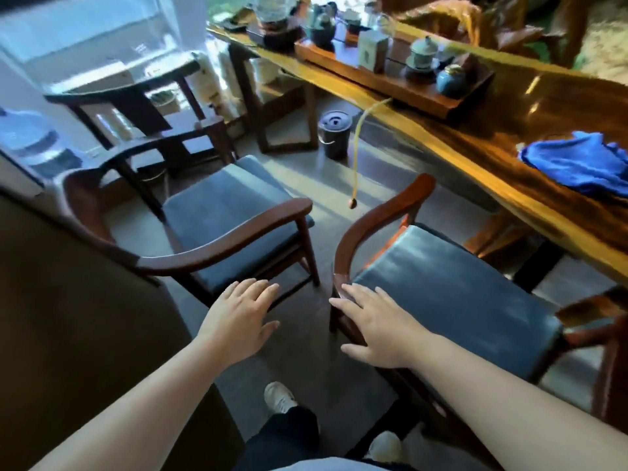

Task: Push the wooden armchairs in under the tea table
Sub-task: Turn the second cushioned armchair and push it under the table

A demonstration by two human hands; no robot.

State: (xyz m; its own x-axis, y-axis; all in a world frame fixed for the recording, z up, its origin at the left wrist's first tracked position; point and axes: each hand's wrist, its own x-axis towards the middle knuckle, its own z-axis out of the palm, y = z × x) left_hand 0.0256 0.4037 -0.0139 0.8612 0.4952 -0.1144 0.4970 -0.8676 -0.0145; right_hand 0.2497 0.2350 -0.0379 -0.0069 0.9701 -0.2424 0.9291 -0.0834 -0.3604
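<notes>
Two wooden armchairs with dark blue seat cushions stand on the floor beside the long wooden tea table (482, 144). The left armchair (217, 212) sits well away from the table. The right armchair (441, 287) is closer, its front near the table edge. My left hand (238, 321) hovers open, fingers spread, in the gap between the chairs, just below the left chair's curved armrest. My right hand (377, 328) lies flat and open over the near end of the right chair's armrest and the cushion corner. Neither hand grips anything.
A third dark armchair (142, 107) stands farther back on the left. A dark lidded bucket (334, 132) sits on the floor under the table. A tea tray (390, 79) with pots and cups and a blue cloth (577, 161) lie on the table. A brown sofa edge (85, 300) is at my left.
</notes>
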